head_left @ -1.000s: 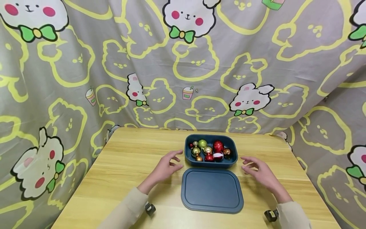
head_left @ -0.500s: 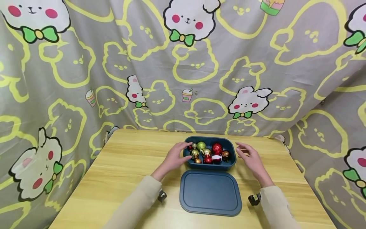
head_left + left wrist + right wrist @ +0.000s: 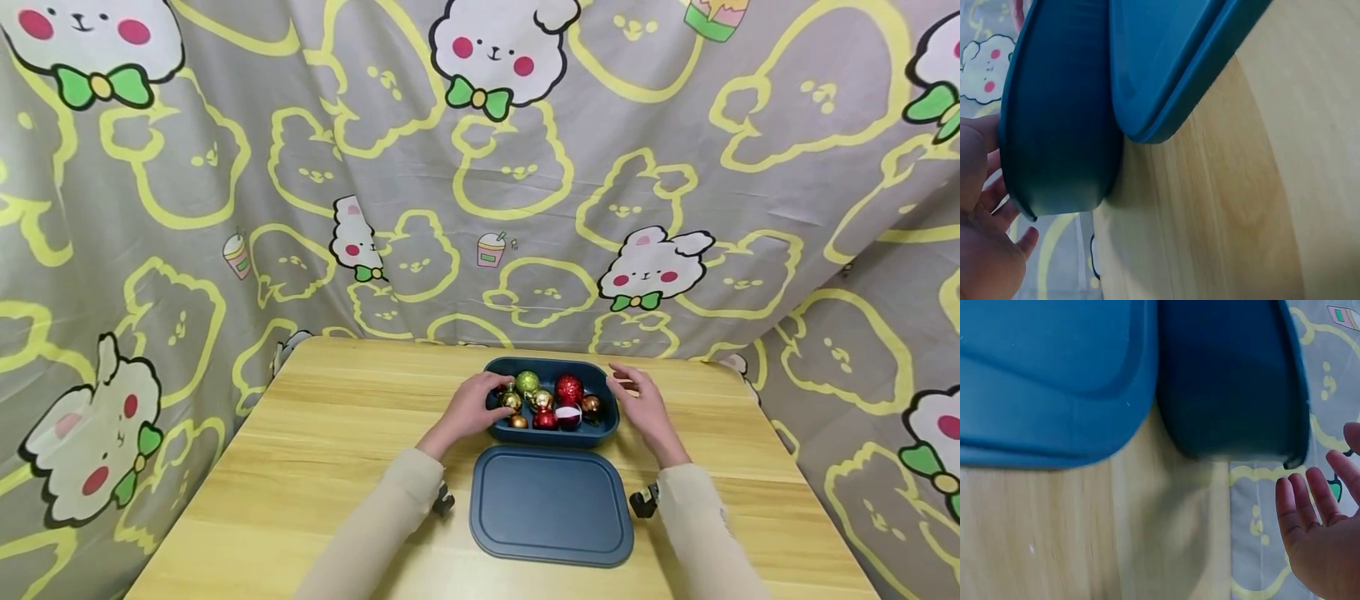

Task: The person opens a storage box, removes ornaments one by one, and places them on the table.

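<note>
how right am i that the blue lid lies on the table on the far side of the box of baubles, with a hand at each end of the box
One thing is wrong: the blue lid lies on the table on the near side of the box of baubles, as the head view shows. The rest stands.

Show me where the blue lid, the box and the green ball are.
Blue lid [image 3: 551, 506]: head view, middle of its top.
Box [image 3: 1060, 122]: left wrist view, outer wall.
Green ball [image 3: 527, 382]: head view, upper surface.
</note>
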`<state>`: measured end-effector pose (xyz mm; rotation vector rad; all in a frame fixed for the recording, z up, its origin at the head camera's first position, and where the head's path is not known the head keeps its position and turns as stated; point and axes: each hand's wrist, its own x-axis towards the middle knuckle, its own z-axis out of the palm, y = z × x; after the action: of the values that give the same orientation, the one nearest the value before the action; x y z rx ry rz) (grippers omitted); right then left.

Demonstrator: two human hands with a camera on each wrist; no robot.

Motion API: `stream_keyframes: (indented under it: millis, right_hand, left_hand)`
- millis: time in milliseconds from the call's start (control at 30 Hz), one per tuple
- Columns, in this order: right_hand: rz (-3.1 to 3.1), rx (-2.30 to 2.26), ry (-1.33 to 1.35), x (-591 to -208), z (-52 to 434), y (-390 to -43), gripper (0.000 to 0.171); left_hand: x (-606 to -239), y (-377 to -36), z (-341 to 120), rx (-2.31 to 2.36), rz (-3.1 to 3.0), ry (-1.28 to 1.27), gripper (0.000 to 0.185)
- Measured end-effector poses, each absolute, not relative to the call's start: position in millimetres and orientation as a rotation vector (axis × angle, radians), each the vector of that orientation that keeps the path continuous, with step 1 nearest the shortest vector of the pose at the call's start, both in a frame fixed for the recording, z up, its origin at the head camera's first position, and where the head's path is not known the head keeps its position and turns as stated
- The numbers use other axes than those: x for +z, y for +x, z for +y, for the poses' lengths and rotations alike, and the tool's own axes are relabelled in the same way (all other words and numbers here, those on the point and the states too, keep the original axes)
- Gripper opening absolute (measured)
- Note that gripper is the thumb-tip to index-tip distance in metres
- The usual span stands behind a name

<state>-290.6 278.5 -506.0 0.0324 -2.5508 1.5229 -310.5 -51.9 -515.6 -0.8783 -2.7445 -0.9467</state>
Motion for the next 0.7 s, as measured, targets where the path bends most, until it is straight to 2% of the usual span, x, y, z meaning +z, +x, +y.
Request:
stream_keyframes:
  millis: [700]
  right_hand:
    - [-2.544, 1.497, -0.096, -530, 263, -309, 0.045]
  left_hand:
    - [-515, -315, -38, -0.685, -2.912, -0.837, 0.050]
